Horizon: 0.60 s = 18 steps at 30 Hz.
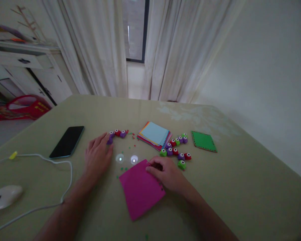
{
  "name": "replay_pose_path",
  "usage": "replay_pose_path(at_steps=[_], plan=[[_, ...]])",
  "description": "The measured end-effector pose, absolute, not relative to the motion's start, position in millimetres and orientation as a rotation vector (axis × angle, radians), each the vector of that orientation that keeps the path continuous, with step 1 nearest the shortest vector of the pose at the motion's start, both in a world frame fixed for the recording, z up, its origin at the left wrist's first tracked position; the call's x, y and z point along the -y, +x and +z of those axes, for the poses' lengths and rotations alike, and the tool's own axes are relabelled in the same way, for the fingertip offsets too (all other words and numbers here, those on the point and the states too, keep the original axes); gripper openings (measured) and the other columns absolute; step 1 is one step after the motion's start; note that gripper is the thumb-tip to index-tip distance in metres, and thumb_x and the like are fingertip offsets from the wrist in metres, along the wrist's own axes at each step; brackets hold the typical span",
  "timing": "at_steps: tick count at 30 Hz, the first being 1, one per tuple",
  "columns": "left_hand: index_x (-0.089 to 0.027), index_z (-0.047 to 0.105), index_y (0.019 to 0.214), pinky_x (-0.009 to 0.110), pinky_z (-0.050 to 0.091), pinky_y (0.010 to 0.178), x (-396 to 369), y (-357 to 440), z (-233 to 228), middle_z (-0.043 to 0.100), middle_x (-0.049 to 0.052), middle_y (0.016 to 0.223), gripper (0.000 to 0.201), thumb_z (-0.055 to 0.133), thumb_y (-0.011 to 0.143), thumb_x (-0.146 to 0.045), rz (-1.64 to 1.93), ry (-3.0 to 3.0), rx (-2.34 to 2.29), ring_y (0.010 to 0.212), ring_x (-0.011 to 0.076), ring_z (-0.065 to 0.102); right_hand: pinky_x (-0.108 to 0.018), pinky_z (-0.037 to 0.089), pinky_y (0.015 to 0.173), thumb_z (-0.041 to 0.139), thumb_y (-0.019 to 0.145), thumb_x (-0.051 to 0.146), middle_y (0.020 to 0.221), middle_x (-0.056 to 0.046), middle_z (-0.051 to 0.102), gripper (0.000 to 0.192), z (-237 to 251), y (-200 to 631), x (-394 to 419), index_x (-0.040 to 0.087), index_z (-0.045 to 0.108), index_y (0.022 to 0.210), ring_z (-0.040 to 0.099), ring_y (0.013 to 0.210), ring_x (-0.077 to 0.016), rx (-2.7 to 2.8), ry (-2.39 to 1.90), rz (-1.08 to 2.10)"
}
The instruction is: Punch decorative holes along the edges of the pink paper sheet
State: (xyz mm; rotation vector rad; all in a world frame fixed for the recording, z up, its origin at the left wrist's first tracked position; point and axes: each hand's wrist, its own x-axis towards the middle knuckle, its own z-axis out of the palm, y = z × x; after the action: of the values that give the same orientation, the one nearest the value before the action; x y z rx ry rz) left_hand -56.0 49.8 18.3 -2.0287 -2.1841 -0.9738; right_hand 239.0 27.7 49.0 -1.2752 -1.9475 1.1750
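Observation:
My right hand (169, 174) pinches the top right edge of a magenta paper square (141, 192), thumb on top. Small dark holes show along that sheet's right edge, and it looks tilted up from the table. Over to the left, my left hand (99, 155) curls with thumb and index finger around a small purple googly-eyed piece (110, 140). Beyond it, touching or nearly so, sit a red googly-eyed piece (117, 133) and a purple one (123, 134). Several more such pieces (175, 151), in green, red and purple, lie past my right hand.
A stack of coloured paper squares (155, 133) lies mid-table. Right of it is a green square (204, 141) with a notched edge. Tiny paper bits (126, 168) are scattered about. At left are a phone (67, 142), a white cable (71, 174) and a white mouse (6, 196).

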Motion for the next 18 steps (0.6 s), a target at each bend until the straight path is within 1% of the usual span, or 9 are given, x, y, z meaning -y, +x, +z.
replay_pose_path(at_steps=[1, 3, 6, 8, 10, 11, 13, 16, 18], plan=[[-0.018, 0.064, 0.143, 0.063, 0.046, 0.109, -51, -61, 16, 0.065, 0.018, 0.147, 0.048, 0.044, 0.103, -0.036, -0.905, -2.059, 2.177, 0.131, 0.0431, 0.058, -0.029, 0.043, 0.066, 0.074, 0.095, 0.025, 0.078, -0.002, 0.073, 0.010, 46, 236, -27, 0.018, 0.079, 0.089, 0.063, 0.072, -0.0176, 1.995, -1.282, 1.123], [-0.017, 0.068, 0.133, 0.060, 0.049, 0.106, -53, -67, 12, 0.070, 0.020, 0.134, 0.043, 0.045, 0.101, -0.034, -0.831, -2.125, 2.160, 0.120, 0.0417, 0.063, -0.030, 0.045, 0.070, 0.077, 0.093, 0.021, 0.082, -0.003, 0.076, 0.006, 39, 230, -24, 0.019, 0.080, 0.098, 0.067, 0.076, -0.0187, 2.061, -1.307, 1.048], [-0.018, 0.072, 0.116, 0.059, 0.052, 0.100, -54, -66, 12, 0.073, 0.020, 0.117, 0.035, 0.048, 0.099, -0.036, -0.818, -2.217, 2.172, 0.110, 0.0416, 0.067, -0.030, 0.047, 0.071, 0.081, 0.090, 0.018, 0.085, -0.003, 0.077, 0.025, 35, 223, -20, 0.018, 0.077, 0.114, 0.069, 0.076, -0.0195, 2.111, -1.373, 0.993], [-0.018, 0.070, 0.119, 0.056, 0.054, 0.100, -51, -58, 15, 0.074, 0.018, 0.118, 0.035, 0.048, 0.100, -0.039, -0.867, -2.290, 2.167, 0.111, 0.0395, 0.069, -0.032, 0.048, 0.074, 0.082, 0.090, 0.022, 0.091, -0.006, 0.077, 0.029, 38, 223, -18, 0.016, 0.075, 0.118, 0.069, 0.080, -0.0206, 2.105, -1.407, 0.907], [-0.021, 0.065, 0.129, 0.050, 0.055, 0.102, -43, -43, 19, 0.075, 0.014, 0.124, 0.036, 0.050, 0.103, -0.041, -0.981, -2.398, 2.104, 0.113, 0.0343, 0.071, -0.033, 0.051, 0.077, 0.082, 0.092, 0.031, 0.103, -0.010, 0.076, 0.034, 41, 224, -18, 0.015, 0.074, 0.121, 0.069, 0.088, -0.0223, 2.031, -1.395, 0.833], [-0.022, 0.064, 0.132, 0.047, 0.057, 0.099, -37, -34, 21, 0.075, 0.012, 0.124, 0.036, 0.052, 0.104, -0.042, -1.077, -2.462, 2.056, 0.110, 0.0315, 0.073, -0.033, 0.052, 0.078, 0.082, 0.093, 0.036, 0.109, -0.012, 0.076, 0.038, 43, 225, -18, 0.015, 0.073, 0.123, 0.069, 0.091, -0.0226, 1.969, -1.368, 0.850], [-0.025, 0.064, 0.132, 0.041, 0.059, 0.096, -23, -12, 22, 0.077, 0.008, 0.123, 0.032, 0.055, 0.105, -0.039, -1.190, -2.639, 1.837, 0.107, 0.0275, 0.074, -0.032, 0.054, 0.075, 0.082, 0.092, 0.045, 0.115, -0.011, 0.075, 0.048, 44, 225, -18, 0.017, 0.070, 0.130, 0.069, 0.092, -0.0217, 1.831, -1.281, 1.023], [-0.026, 0.066, 0.131, 0.036, 0.058, 0.099, -5, 14, 22, 0.076, 0.008, 0.122, 0.028, 0.053, 0.107, -0.028, -1.260, -2.819, 1.474, 0.111, 0.0240, 0.074, -0.029, 0.054, 0.070, 0.085, 0.088, 0.049, 0.104, -0.007, 0.077, 0.049, 41, 222, -18, 0.019, 0.073, 0.125, 0.069, 0.084, -0.0191, 1.665, -1.133, 1.330], [-0.026, 0.065, 0.129, 0.034, 0.057, 0.095, 0, 19, 24, 0.076, 0.008, 0.120, 0.025, 0.050, 0.109, -0.028, -1.297, -2.821, 1.429, 0.109, 0.0226, 0.073, -0.030, 0.054, 0.071, 0.085, 0.087, 0.048, 0.096, -0.006, 0.077, 0.044, 40, 220, -19, 0.018, 0.076, 0.117, 0.069, 0.082, -0.0188, 1.587, -1.089, 1.424]])
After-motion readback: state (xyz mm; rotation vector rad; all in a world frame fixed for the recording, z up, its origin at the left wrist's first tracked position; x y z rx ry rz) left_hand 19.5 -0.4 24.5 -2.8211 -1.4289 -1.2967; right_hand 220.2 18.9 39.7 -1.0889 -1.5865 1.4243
